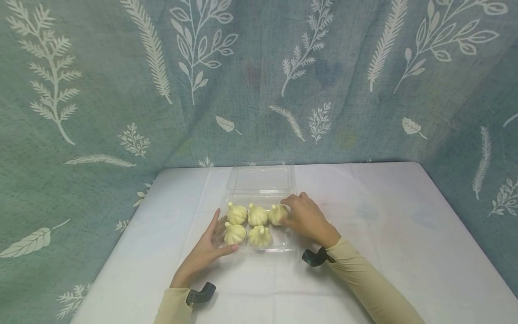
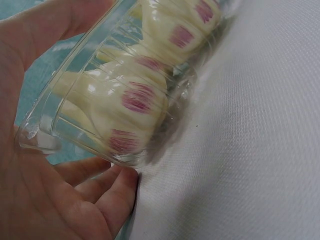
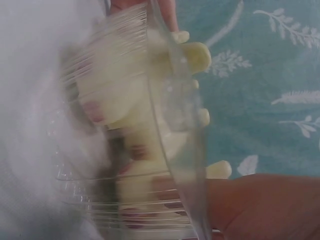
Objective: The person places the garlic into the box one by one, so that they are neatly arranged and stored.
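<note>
A clear plastic container (image 1: pixel 283 247) lies with its hinged lid (image 1: pixel 262 179) laid back. In it sit pale yellow garlic bulbs, three in the back row and two in the front. My left hand (image 1: pixel 200 252) holds the container's left side, thumb at the front edge; its fingers meet the corner in the left wrist view, beside a bulb with purple streaks (image 2: pixel 127 102). At the back right, my right hand (image 1: pixel 309 220) grips a garlic bulb (image 1: pixel 276 215) between thumb and fingers. The right wrist view is blurred, with bulb stems (image 3: pixel 219 169) above the rim.
The container stands on a table with a white cloth (image 1: pixel 384 225). Behind and beside the table hangs a green-blue curtain (image 1: pixel 251 112) with white leaf prints. Each wrist wears a dark strap device, such as the one on the right wrist (image 1: pixel 314 257).
</note>
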The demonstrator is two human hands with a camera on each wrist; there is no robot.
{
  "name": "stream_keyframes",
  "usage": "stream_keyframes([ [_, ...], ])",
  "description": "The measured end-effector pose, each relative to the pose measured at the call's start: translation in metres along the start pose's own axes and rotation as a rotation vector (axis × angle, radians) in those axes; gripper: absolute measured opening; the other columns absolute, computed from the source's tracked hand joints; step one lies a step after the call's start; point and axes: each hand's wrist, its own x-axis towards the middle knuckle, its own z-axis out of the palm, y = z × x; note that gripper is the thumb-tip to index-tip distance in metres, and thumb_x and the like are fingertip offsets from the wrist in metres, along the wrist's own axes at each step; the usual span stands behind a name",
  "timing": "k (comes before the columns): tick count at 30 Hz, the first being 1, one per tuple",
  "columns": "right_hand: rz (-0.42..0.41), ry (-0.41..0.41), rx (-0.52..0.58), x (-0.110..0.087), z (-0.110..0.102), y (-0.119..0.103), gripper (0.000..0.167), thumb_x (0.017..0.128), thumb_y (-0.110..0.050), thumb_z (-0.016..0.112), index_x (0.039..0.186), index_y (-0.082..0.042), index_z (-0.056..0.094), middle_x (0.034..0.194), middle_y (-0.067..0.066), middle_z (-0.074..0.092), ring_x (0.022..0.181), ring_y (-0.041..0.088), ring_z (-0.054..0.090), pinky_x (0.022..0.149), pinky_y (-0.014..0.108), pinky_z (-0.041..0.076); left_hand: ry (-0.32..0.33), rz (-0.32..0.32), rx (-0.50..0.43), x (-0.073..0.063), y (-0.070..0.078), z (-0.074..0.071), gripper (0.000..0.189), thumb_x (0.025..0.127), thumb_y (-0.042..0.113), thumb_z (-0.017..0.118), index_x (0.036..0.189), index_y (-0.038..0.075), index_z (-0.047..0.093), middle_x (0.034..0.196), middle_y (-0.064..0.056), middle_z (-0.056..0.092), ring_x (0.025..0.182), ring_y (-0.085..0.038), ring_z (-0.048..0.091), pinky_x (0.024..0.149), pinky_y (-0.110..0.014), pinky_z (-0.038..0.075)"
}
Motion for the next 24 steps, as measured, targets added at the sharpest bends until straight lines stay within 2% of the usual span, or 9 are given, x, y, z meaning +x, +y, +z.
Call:
stream_keyframes([
  [7, 0.013, 0.007, 0.075, -0.002, -0.007, 0.001, 0.056, 0.085, -0.030, 0.084, 0.133, -0.006, 0.068, 0.129, 0.011, 0.072, 0.110, 0.031, 0.063, 0.096, 0.043, 0.058, -0.007, 0.005, 0.008, 0.000, -0.001, 0.001, 0.121, 0.089, 0.025, 0.082, 0.167, 0.025, -0.010, 0.175, -0.017, 0.011, 0.158, -0.047, 0.020, 0.129, -0.057, 0.024],
  [11, 0.034, 0.009, 0.130, -0.001, -0.013, 0.001, 0.055, 0.087, -0.031, 0.083, 0.134, -0.006, 0.068, 0.132, 0.010, 0.072, 0.114, 0.032, 0.062, 0.098, 0.046, 0.058, -0.010, 0.010, 0.016, -0.001, -0.001, 0.000, 0.121, 0.089, 0.025, 0.082, 0.167, 0.024, -0.011, 0.175, -0.019, 0.010, 0.158, -0.048, 0.019, 0.129, -0.059, 0.024],
  [16, 0.063, 0.014, 0.208, -0.002, -0.025, 0.000, 0.053, 0.091, -0.033, 0.080, 0.135, -0.006, 0.067, 0.132, 0.011, 0.070, 0.112, 0.032, 0.063, 0.091, 0.044, 0.059, -0.010, 0.002, 0.008, 0.000, -0.001, -0.001, 0.121, 0.089, 0.025, 0.082, 0.167, 0.025, -0.010, 0.175, -0.017, 0.010, 0.158, -0.047, 0.019, 0.129, -0.058, 0.024],
  [24, -0.020, 0.115, 0.288, -0.007, -0.045, 0.002, 0.042, 0.092, -0.025, 0.079, 0.127, -0.004, 0.071, 0.125, 0.012, 0.074, 0.096, 0.030, 0.064, 0.078, 0.033, 0.054, -0.009, -0.010, -0.018, 0.000, -0.003, -0.001, 0.122, 0.088, 0.025, 0.083, 0.167, 0.028, -0.010, 0.175, -0.016, 0.010, 0.159, -0.046, 0.018, 0.129, -0.057, 0.024],
])
